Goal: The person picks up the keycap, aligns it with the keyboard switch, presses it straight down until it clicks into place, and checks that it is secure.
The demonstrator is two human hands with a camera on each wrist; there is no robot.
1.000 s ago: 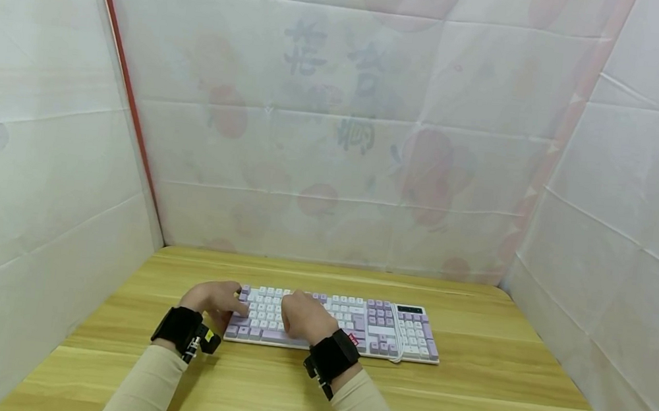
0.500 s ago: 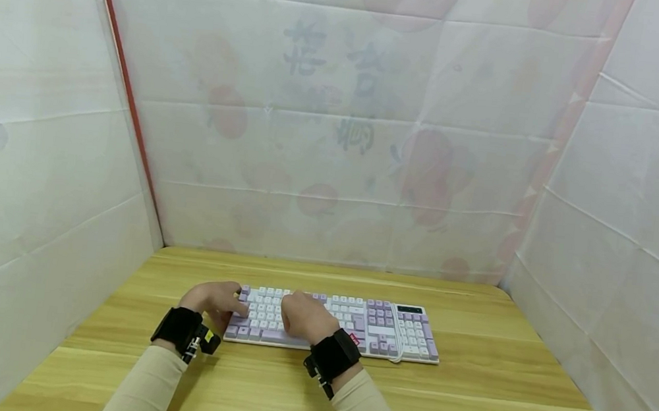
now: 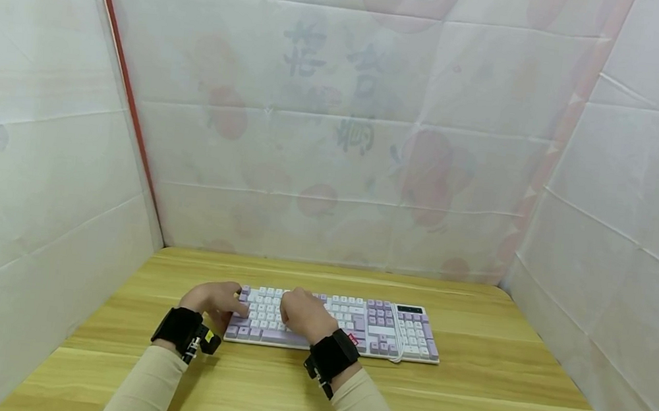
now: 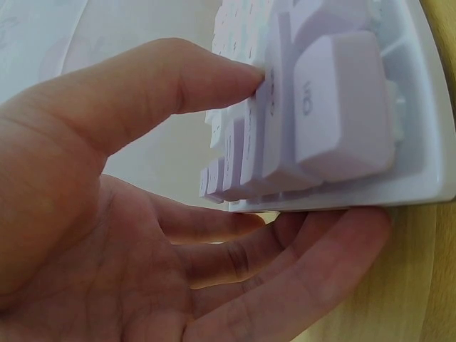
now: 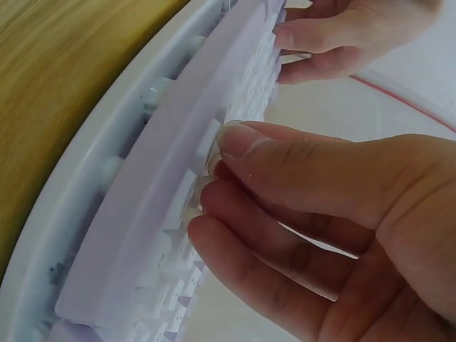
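A white and lilac computer keyboard (image 3: pixel 377 330) lies on the table. My left hand (image 3: pixel 214 300) holds its left end, the thumb on the keys and the other fingers along and under the edge, as the left wrist view shows. Over the letter keys, above the space bar (image 3: pixel 278 336), my right hand (image 3: pixel 305 316) bends its fingers down. In the right wrist view the thumb (image 5: pixel 246 142) and forefinger pinch a white keycap (image 5: pixel 211 153), mostly hidden by the fingertips. The other fingertips touch neighbouring keys.
A folded white cable (image 3: pixel 397 334) lies across the keyboard's right part. A small red tag (image 3: pixel 353 339) shows by the right wrist strap. The wooden table (image 3: pixel 497 380) is bounded by pale printed sheets (image 3: pixel 333 166) at the back and both sides.
The right hand has shifted very slightly over the keys. The left hand and the keyboard have kept their places.
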